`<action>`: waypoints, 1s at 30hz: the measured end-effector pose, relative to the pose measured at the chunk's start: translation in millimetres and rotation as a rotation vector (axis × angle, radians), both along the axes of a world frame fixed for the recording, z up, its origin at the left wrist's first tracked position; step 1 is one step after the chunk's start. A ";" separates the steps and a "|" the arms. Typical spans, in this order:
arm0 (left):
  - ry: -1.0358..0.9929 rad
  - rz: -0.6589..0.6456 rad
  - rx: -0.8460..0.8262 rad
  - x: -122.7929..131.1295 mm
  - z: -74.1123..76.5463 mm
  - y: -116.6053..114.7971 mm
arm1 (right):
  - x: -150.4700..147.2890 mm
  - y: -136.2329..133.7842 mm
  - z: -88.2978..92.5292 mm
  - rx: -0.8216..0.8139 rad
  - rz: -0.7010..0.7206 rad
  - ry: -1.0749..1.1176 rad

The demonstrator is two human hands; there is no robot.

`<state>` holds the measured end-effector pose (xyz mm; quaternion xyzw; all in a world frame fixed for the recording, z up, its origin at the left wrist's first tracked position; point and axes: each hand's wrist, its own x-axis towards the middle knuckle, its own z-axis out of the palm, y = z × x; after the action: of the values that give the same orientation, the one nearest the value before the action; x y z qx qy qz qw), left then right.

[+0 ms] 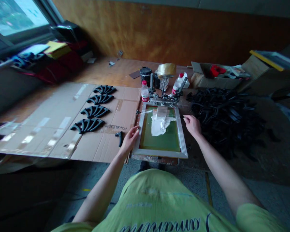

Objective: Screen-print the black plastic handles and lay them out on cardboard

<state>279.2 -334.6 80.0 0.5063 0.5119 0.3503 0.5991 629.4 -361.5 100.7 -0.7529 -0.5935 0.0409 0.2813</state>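
A screen-printing frame [181,135] with green mesh lies flat in front of me, clamped at its far end to a metal hinge [165,100]. White ink or paste [159,124] is smeared on the mesh. My left hand [130,138] rests on the frame's left rail, fingers curled around its edge. My right hand [192,125] hovers just off the right rail, fingers loosely bent, holding nothing I can see. A single black curved plastic part [120,137] lies by my left hand.
Flattened cardboard [50,129] to the left carries fanned groups of black parts [88,125]. A big heap of the same black parts [227,112] sits to the right. Bottles [144,91], a black pot [145,74], tape roll [166,69] and an open box [215,79] stand behind the frame.
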 end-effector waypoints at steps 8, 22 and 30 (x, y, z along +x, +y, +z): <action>0.221 -0.026 0.019 0.6 -64.9 8.2 | -81.2 55.2 2.4 -0.196 0.378 -0.299; 0.175 -0.017 -0.038 0.7 -71.2 8.5 | -82.2 13.3 4.6 -0.222 0.651 -0.376; 0.088 -0.012 -0.082 2.1 -58.1 7.8 | -79.6 8.7 -3.7 -0.170 0.662 -0.267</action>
<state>281.4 -326.8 21.8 0.4994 0.5484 0.3029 0.5984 549.8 -352.8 97.0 -0.5396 -0.8310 0.0801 0.1091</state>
